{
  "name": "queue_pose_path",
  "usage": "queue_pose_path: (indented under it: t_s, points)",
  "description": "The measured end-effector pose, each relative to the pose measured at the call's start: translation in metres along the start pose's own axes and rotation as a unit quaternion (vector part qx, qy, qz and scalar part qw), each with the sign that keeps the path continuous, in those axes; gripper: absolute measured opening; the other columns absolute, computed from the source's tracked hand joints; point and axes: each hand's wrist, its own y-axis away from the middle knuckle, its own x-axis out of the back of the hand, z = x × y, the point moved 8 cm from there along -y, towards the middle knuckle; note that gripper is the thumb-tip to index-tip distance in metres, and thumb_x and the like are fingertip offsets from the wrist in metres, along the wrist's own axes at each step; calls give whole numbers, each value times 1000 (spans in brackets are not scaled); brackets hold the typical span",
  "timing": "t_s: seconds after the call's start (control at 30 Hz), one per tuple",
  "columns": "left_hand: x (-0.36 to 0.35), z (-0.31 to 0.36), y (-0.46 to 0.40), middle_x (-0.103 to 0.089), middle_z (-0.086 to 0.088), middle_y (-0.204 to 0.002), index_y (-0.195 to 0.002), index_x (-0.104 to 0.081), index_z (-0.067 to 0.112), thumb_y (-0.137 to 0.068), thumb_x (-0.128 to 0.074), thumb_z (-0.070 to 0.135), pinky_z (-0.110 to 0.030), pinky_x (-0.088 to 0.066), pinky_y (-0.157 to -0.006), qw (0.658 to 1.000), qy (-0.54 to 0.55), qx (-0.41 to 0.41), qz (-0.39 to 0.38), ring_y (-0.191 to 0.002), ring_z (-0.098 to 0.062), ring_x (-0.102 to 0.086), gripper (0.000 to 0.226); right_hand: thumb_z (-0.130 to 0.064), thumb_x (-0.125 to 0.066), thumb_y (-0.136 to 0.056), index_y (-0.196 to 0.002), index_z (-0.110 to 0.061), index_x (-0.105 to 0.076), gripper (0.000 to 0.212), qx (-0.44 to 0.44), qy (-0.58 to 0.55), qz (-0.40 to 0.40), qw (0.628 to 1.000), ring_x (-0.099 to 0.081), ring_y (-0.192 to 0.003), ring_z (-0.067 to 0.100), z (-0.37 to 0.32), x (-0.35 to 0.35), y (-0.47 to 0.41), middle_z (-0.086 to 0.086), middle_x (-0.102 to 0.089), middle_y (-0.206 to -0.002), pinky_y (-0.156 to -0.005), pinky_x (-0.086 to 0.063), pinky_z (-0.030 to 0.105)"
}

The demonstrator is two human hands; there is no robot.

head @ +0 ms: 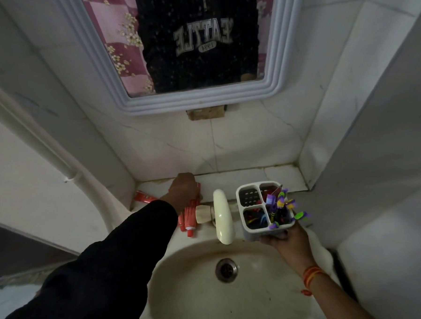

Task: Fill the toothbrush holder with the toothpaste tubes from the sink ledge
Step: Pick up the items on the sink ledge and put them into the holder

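A white toothbrush holder [252,232] with several compartments is held up over the sink's right rim by my right hand [285,240]. Purple and green toothbrushes stick out of its right compartments, and red items show in others. My left hand [185,190] is closed on a red toothpaste tube [190,215] on the ledge left of the tap. The tube's cap end points toward the basin. A second red tube [181,220] lies right beside it, and a third red tube [145,197] lies at the ledge's far left corner.
A cream tap [222,217] stands at the sink's back middle, between my two hands. The cream basin [186,270] with its metal drain [226,270] lies below. A framed mirror [201,101] hangs on the tiled wall. A white pipe [32,134] runs along the left.
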Motion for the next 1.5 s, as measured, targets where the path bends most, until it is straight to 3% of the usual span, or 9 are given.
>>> queue_pose_path:
  t_s: [0.17,0.43,0.57,0.7,0.87,0.93,1.07,1.23,1.5]
  points:
    - [3,-5,0,-50,-20,-130,-131,-49,7,-69,-89,44,-38,-55,-82,1000,-7,-21,17,-107,-36,-63,82,15,-73,-74,-106,-20,-62,49,-21,25,0,999,-69,-94,21,1,0,2,7,-70,-105,-71,-62,41]
    - [8,4,7,-51,-1,-87,-128,-53,3,-100,-58,15,-7,-40,-43,989,-67,-116,70,-57,-4,-58,31,18,-52,-87,-126,-8,-56,47,-97,-111,27,989,-66,-100,29,12,0,4,8,-68,-110,-56,-60,35]
    - [20,11,22,-67,-11,-100,-109,-57,19,-81,-72,37,-34,-53,-71,985,-72,-129,87,-92,-35,-68,37,24,-55,-81,-112,-17,-62,52,-78,-95,18,992,-65,-101,33,6,-4,3,6,-68,-107,-63,-61,45]
    - [57,24,40,-72,-2,-94,-94,-74,24,-70,-82,48,-29,-53,-75,986,-22,-146,78,-91,-23,-67,35,2,-66,-79,-106,-23,-61,37,-84,-125,22,988,-62,-103,39,6,-4,6,11,-66,-108,-66,-62,50]
    - [116,55,85,-75,-3,-95,-91,-73,19,-79,-84,18,-32,-58,-83,960,28,-259,104,-87,-18,-70,17,-8,-90,-54,-99,-30,-65,56,-37,102,20,994,-67,-100,30,-4,1,9,6,-70,-105,-83,-58,55]
    - [139,71,109,-76,-3,-98,-99,-74,17,-81,-82,14,-33,-59,-85,939,21,-308,151,-87,-14,-70,20,-3,-87,-54,-99,-27,-64,55,-47,31,21,998,-65,-101,34,-2,-1,8,8,-69,-105,-83,-57,57]
    - [167,109,154,-78,-2,-95,-105,-78,10,-79,-80,7,-23,-56,-78,898,49,-385,209,-83,-10,-70,26,27,-60,-75,-107,-19,-62,56,-66,-89,21,994,-62,-101,37,-3,-5,10,21,-63,-118,-57,-61,35]
    - [138,146,173,-78,0,-84,-98,-81,9,-80,-77,8,-13,-52,-66,900,47,-404,156,-69,-7,-69,19,-6,-40,-99,-109,-15,-62,25,-138,-221,22,965,-60,-92,32,5,-8,12,14,-63,-109,-49,-59,37]
    - [102,170,176,-79,-3,-92,-106,-80,11,-85,-75,12,-20,-58,-74,911,-1,-406,65,-79,-13,-74,21,23,-74,-66,-129,1,-54,70,-11,16,9,1000,-58,-110,25,-12,3,10,12,-63,-119,-61,-50,5]
